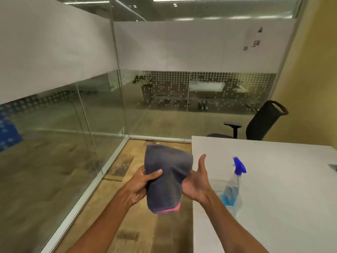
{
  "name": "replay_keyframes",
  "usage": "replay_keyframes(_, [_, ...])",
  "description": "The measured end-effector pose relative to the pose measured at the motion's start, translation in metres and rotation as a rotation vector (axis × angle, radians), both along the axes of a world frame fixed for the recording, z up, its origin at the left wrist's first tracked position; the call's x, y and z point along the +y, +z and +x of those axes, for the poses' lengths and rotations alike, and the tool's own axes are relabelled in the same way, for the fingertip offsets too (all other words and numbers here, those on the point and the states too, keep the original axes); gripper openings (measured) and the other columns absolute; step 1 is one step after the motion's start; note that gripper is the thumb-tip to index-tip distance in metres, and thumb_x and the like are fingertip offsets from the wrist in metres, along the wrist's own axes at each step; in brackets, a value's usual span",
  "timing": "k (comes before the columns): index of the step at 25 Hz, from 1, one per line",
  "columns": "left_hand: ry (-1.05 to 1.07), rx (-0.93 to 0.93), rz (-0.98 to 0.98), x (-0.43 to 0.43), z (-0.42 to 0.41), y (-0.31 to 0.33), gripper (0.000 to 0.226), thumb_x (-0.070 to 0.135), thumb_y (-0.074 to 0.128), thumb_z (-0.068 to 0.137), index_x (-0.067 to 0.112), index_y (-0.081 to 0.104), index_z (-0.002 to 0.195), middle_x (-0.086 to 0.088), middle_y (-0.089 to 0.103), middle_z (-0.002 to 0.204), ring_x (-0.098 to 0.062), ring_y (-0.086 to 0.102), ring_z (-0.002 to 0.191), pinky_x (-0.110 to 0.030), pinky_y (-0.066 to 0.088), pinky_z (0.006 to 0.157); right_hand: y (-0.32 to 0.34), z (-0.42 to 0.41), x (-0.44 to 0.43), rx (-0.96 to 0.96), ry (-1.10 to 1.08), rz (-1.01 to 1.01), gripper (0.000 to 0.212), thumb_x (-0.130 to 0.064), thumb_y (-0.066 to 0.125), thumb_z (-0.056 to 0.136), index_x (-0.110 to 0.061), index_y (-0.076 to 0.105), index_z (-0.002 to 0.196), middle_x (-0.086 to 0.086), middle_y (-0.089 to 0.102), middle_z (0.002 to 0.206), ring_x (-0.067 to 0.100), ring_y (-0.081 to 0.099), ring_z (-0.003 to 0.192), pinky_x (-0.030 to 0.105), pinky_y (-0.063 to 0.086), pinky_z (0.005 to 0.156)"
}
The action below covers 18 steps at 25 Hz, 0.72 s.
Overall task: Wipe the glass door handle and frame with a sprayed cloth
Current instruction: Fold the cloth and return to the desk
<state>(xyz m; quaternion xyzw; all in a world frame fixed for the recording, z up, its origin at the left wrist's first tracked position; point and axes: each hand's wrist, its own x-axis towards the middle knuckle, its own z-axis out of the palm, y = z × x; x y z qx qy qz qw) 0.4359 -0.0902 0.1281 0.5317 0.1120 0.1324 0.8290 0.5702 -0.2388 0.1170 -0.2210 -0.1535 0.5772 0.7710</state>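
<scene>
The grey microfibre cloth [167, 177], pink at its lower edge, hangs folded between both hands beside the white counter [273, 189]. The left hand [141, 187] has its grip closed on it; the right hand [197, 183] cups it, fingers spread. Best to fold a flat pad, then reach the spray bottle [234, 183] standing nearby.

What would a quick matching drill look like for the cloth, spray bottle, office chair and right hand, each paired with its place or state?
Things:
1. cloth
2. spray bottle
3. office chair
4. right hand

Places or states:
A. standing on the white table
B. behind the table's far edge, by the yellow wall
C. open, palm against the cloth's side
D. gripped by the left hand, above the floor

Pairs: 1-D, 2-A, 3-B, 4-C
</scene>
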Motion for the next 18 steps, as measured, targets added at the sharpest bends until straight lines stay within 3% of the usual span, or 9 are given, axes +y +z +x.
replay_keyframes(2, [0.063, 0.025, -0.058, -0.018, 0.033, -0.008, 0.047, 0.004, 0.080, 0.073, 0.001, 0.065, 0.118, -0.017, 0.072, 0.113, -0.027, 0.071, 0.101, -0.033, 0.060, 0.078, -0.010, 0.020, -0.024, -0.152, -0.040, -0.059, 0.079, -0.062, 0.067, 0.074, -0.008, 0.058, 0.130, 0.019, 0.057, 0.134, 0.034, 0.051, 0.128, 0.046, 0.040, 0.109])
replay_keyframes(4, [0.100, 0.066, -0.055, -0.029, 0.056, -0.013, 0.047, 0.004, 0.076, 0.073, -0.001, 0.064, 0.118, -0.018, 0.071, 0.114, -0.028, 0.070, 0.103, -0.034, 0.060, 0.079, -0.016, 0.043, -0.043, -0.445, -0.168, -0.229, 0.055, -0.040, 0.083, 0.069, -0.008, 0.070, 0.112, 0.015, 0.070, 0.117, 0.029, 0.065, 0.110, 0.038, 0.054, 0.091])
replay_keyframes(6, [0.121, 0.138, 0.010, -0.038, 0.077, -0.018, 0.043, 0.006, 0.077, 0.074, 0.000, 0.066, 0.116, -0.018, 0.071, 0.115, -0.028, 0.070, 0.102, -0.034, 0.060, 0.081, -0.021, 0.069, -0.060, -0.652, -0.258, -0.371, 0.044, -0.025, 0.079, 0.077, -0.008, 0.067, 0.115, 0.015, 0.070, 0.117, 0.030, 0.066, 0.107, 0.033, 0.057, 0.085])
replay_keyframes(8, [0.183, 0.216, 0.086, -0.045, 0.096, -0.025, 0.034, 0.004, 0.078, 0.076, 0.004, 0.069, 0.109, -0.017, 0.072, 0.114, -0.025, 0.072, 0.097, -0.034, 0.059, 0.080, -0.024, 0.087, -0.072, -0.770, -0.327, -0.478, 0.034, -0.025, 0.075, 0.081, -0.018, 0.065, 0.113, 0.007, 0.073, 0.111, 0.027, 0.069, 0.102, 0.024, 0.057, 0.075])
replay_keyframes(10, [0.235, 0.267, 0.179, -0.051, 0.110, -0.030, 0.044, 0.001, 0.082, 0.072, 0.008, 0.066, 0.112, -0.016, 0.070, 0.117, -0.025, 0.071, 0.097, -0.038, 0.058, 0.084, -0.029, 0.097, -0.080, -0.869, -0.410, -0.615, 0.041, -0.033, 0.077, 0.078, -0.029, 0.055, 0.112, -0.003, 0.070, 0.104, 0.021, 0.069, 0.095, 0.016, 0.055, 0.065])
replay_keyframes(13, [0.198, 0.257, 0.360, -0.047, 0.127, -0.040, 0.099, -0.003, 0.087, 0.063, 0.023, 0.040, 0.145, -0.006, 0.057, 0.131, -0.026, 0.058, 0.117, -0.050, 0.051, 0.098, -0.038, 0.106, -0.084, -0.894, -0.542, -0.670, 0.064, -0.036, 0.080, 0.074, -0.037, 0.038, 0.123, -0.012, 0.064, 0.103, 0.013, 0.068, 0.090, 0.014, 0.054, 0.062])
replay_keyframes(14, [0.138, 0.231, 0.425, -0.044, 0.133, -0.043, 0.102, -0.004, 0.087, 0.063, 0.029, 0.039, 0.147, -0.003, 0.054, 0.134, -0.025, 0.054, 0.122, -0.049, 0.050, 0.101, -0.041, 0.111, -0.084, -0.913, -0.591, -0.652, 0.067, -0.035, 0.080, 0.075, -0.039, 0.037, 0.126, -0.015, 0.064, 0.103, 0.013, 0.068, 0.091, 0.015, 0.055, 0.064])
replay_keyframes(18, [-0.058, 0.198, 0.591, -0.028, 0.162, -0.051, 0.068, -0.006, 0.087, 0.059, 0.038, 0.069, 0.108, 0.007, 0.064, 0.124, -0.021, 0.057, 0.121, -0.027, 0.056, 0.089, -0.048, 0.131, -0.084, -1.030, -0.648, -0.624, 0.035, -0.027, 0.073, 0.083, -0.036, 0.060, 0.115, -0.019, 0.067, 0.110, 0.015, 0.065, 0.105, 0.016, 0.056, 0.074])
